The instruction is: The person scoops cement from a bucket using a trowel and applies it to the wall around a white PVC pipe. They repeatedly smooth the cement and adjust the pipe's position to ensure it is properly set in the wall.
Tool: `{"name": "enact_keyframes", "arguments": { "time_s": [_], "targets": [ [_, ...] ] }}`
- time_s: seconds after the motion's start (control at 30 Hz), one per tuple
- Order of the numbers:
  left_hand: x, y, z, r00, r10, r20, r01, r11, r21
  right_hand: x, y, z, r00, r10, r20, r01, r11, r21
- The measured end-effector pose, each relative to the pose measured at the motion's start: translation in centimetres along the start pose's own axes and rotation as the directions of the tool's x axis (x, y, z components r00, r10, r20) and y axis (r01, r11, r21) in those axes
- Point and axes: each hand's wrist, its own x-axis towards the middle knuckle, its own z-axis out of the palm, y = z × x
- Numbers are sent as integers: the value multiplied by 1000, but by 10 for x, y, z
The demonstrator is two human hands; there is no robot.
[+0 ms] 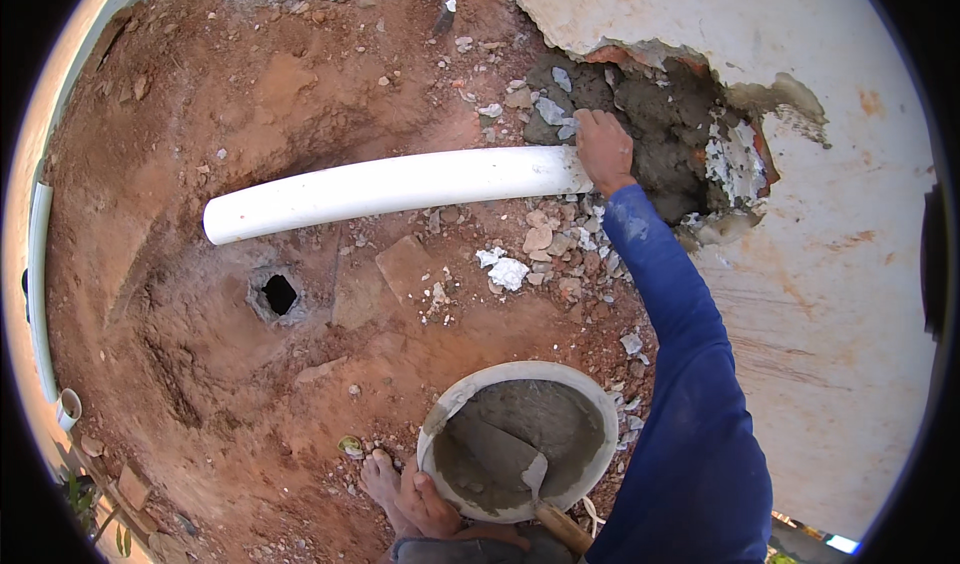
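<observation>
A long white plastic pipe (400, 186) lies across the reddish soil, its right end at a broken hole in the pale wall. My right hand (604, 152) is closed at that right end, fingers curled and partly hidden. Wet grey mortar (650, 114) fills much of the hole beside it. Close to my body stands a round bucket (606, 404) holding grey mortar. A trowel (500, 459) rests in it, its wooden handle over the near rim. My left hand (428, 504) is low at the bucket's left side, its fingers bent against the rim.
Broken plaster and stones (560, 254) lie under the pipe's right end. A small dark hole (279, 294) opens in the soil at left. My bare foot (378, 479) is left of the bucket. Another pale pipe (42, 294) runs along the left edge. The pale wall (840, 294) rises at right.
</observation>
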Motion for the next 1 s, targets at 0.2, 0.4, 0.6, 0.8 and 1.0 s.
{"name": "enact_keyframes", "arguments": {
  "time_s": [0.2,0.4,0.6,0.8,1.0],
  "targets": [
    [0,8,-3,999,36,13,-36,998,59,14,22,15,944,-265,198,291,950,-115],
    [-3,9,-5,1000,22,22,-25,992,126,8,14,7,926,-79,369,170,960,-222],
    [2,3,-7,992,108,60,-114,988,104,-16,-17,-37,961,22,276,-3,998,-70],
    [10,-1,-2,997,67,46,-55,974,-221,-171,-27,-144,931,150,332,-292,853,433],
    [14,5,-2,998,37,54,-13,925,-379,-337,0,-209,641,507,576,-748,582,320]
  ]
}}
